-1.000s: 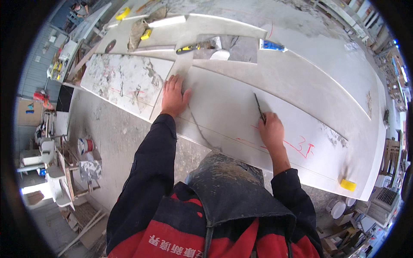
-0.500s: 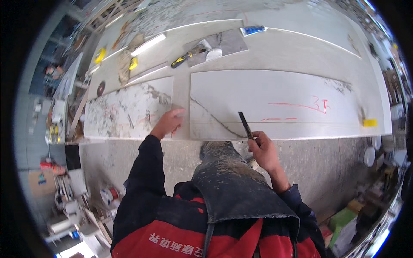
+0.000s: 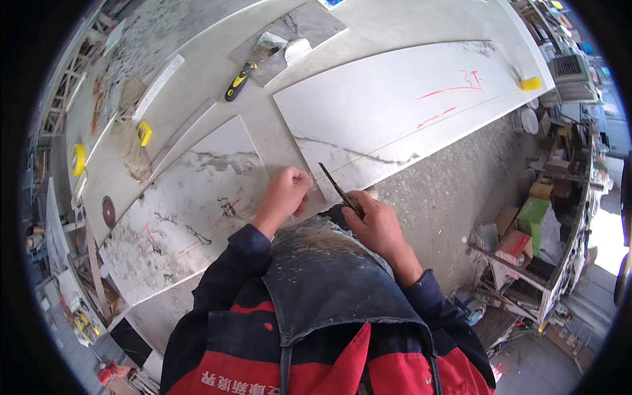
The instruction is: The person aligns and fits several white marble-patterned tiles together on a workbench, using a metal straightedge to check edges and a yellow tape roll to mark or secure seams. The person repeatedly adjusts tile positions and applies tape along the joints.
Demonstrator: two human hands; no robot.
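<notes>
My right hand (image 3: 380,224) is closed around a slim black tool (image 3: 334,184), long and narrow like a blade, whose tip points up and to the left. Close by on the left, my left hand (image 3: 284,197) has its fingers curled in; whether anything sits between them is too small to tell. Both hands are over the front table edge, near the gap between two marbled white slabs. The longer slab (image 3: 368,99) lies to the right with red marks and a thin line along it. The shorter slab (image 3: 191,181) lies to the left, also marked in red.
A yellow-black scraper (image 3: 240,81) lies by a grey tile piece (image 3: 313,29) at the back. Yellow tape measures (image 3: 144,133), a cloth (image 3: 128,145) and a round disc (image 3: 108,212) are at left. A yellow block (image 3: 530,83) sits at the right slab end; a cluttered shelf (image 3: 526,276) stands right.
The view has turned, so the table now slants up to the right. My hands have come closer together, and the black tool has moved nearer to my left hand.
</notes>
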